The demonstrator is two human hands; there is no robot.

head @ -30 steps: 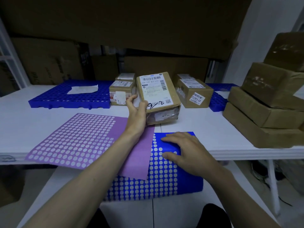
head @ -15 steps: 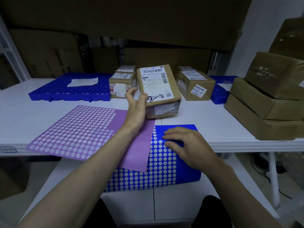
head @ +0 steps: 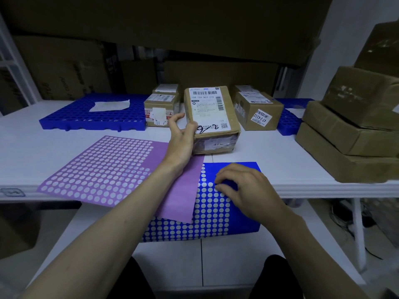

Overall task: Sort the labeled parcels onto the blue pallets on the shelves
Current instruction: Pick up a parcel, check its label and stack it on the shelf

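Sorting surface: a white table (head: 54, 134) carries the whole job, its front edge under two sticker sheets.
Stacked cartons: plain brown boxes (head: 349, 134) are piled at the right end, unlabeled as far as I can tell.
Left blue pallet: the blue pallet (head: 86, 117) lies at the back left with a white slip on it; a second pallet (head: 288, 124) peeks out at the back right.
Sticker sheets: a purple dot sheet (head: 97, 167) overlaps a blue dot sheet (head: 216, 212) that hangs off the table front.
Held parcel: the labeled parcel (head: 210, 117) is tilted up near the table's middle, shipping label facing the camera, lifted slightly higher than a second ago.
Other parcels: small labeled boxes (head: 162, 108) sit just behind it, between the pallets.
Left hand: the left hand (head: 181, 137) grips the parcel's near left corner, thumb on the label.
Right hand: the right hand (head: 241, 188) has curled its fingertips on the blue sheet, probably picking a dot to mark the parcel before shelving.
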